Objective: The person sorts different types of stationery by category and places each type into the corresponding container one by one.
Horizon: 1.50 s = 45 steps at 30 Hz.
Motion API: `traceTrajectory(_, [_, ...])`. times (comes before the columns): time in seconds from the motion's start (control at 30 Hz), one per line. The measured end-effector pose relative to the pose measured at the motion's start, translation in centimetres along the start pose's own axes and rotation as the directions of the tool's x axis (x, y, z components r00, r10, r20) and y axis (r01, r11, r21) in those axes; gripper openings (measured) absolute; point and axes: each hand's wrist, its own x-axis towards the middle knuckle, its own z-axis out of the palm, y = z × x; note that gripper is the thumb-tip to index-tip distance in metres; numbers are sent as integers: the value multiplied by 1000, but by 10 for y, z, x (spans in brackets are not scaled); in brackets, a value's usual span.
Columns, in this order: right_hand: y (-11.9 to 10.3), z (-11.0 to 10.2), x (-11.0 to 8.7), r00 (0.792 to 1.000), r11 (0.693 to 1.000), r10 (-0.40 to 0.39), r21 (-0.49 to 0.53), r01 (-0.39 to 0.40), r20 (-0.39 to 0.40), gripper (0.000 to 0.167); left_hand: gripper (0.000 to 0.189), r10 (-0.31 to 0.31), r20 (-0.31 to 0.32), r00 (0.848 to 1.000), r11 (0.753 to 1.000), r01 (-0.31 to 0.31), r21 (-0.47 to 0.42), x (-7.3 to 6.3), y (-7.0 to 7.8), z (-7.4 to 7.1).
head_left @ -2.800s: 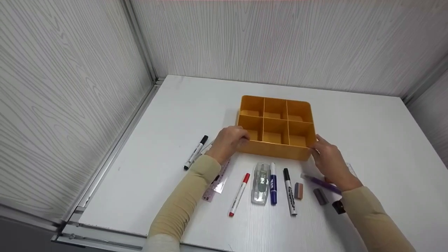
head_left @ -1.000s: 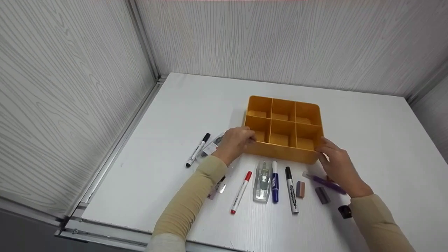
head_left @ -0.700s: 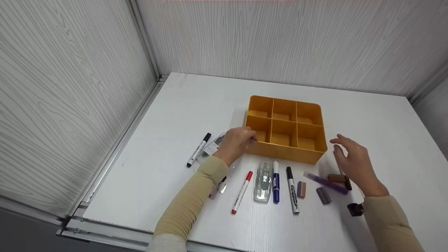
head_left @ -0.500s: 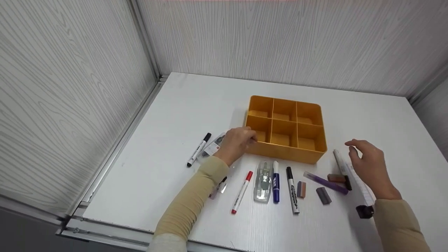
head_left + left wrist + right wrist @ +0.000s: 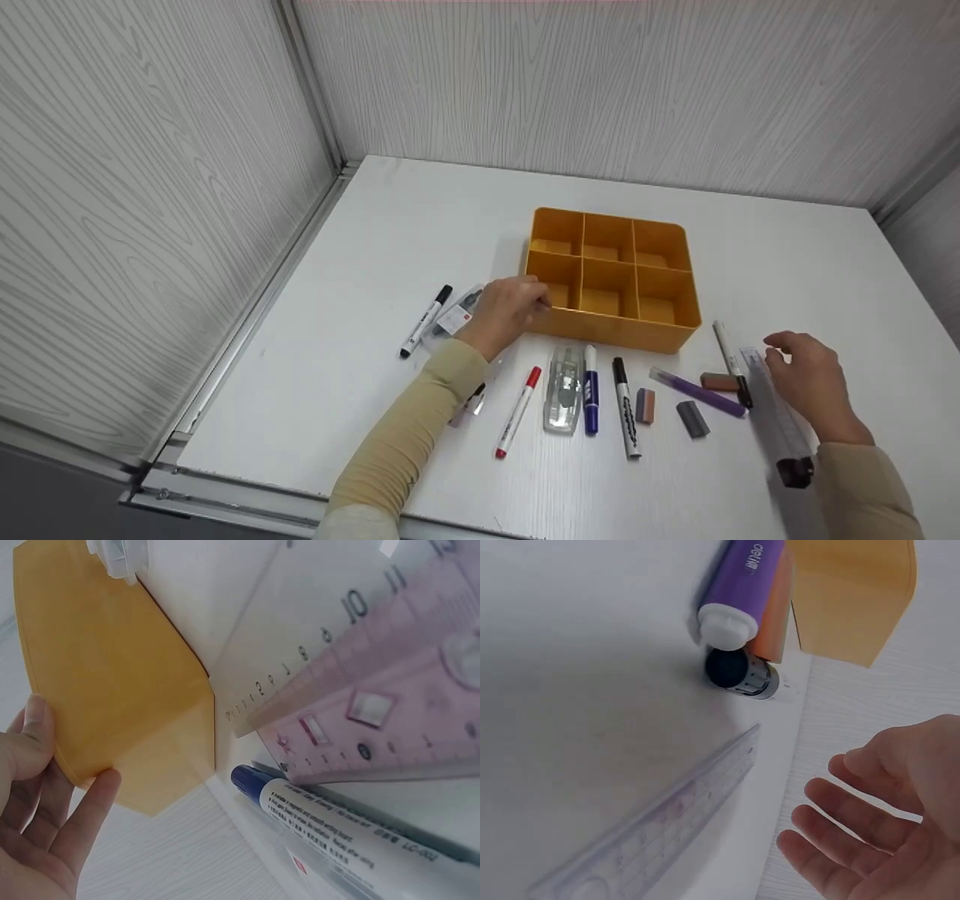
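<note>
A yellow-orange box with several compartments [image 5: 611, 330] stands on the white table. My left hand [image 5: 506, 311] grips its near left corner; in the left wrist view the thumb and fingers pinch the box rim. Off to the right, my right hand [image 5: 814, 382] hovers with loosely bent fingers and holds nothing, as the right wrist view shows. Just left of that hand lies a clear ruler [image 5: 772, 405]. Near the ruler are a white marker with a black cap [image 5: 726, 352], a brown eraser [image 5: 718, 382] and a purple pen [image 5: 701, 392].
In front of the box lie a red marker [image 5: 517, 412], a clear plastic case [image 5: 564, 397], a blue marker [image 5: 591, 390], a black-capped marker [image 5: 626, 412] and small erasers [image 5: 646, 406]. Left are another marker [image 5: 425, 322], a clear package [image 5: 454, 319] and a pink ruler [image 5: 375, 712].
The box has shifted slightly right. My right hand has let go of its right corner and moved right and nearer, over the clear ruler. The left hand keeps its grip.
</note>
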Motion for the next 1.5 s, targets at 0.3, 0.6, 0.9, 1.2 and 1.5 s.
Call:
traceTrajectory(0.3, [4,3,-10,927,969,244,-106,-222,286,49,8,4,-16,1000,1000,-5,-31,-2,-1,2])
traceTrajectory(0.6, [6,5,-16,898,956,289,-136,-258,330,48,12,-9,0,1000,1000,9,-27,-1,0,2])
traceTrajectory(0.9, [8,3,-13,875,945,328,-109,-310,355,47,11,-10,-8,1000,1000,10,-8,0,0,4])
traceTrajectory(1.2, [12,0,-10,863,933,355,-81,-350,359,51,10,-13,1,1000,1000,13,-18,1,2,3])
traceTrajectory(1.5, [-6,-4,4,946,972,234,-38,-232,224,46,11,-34,8,999,999,34,-30,0,2,3])
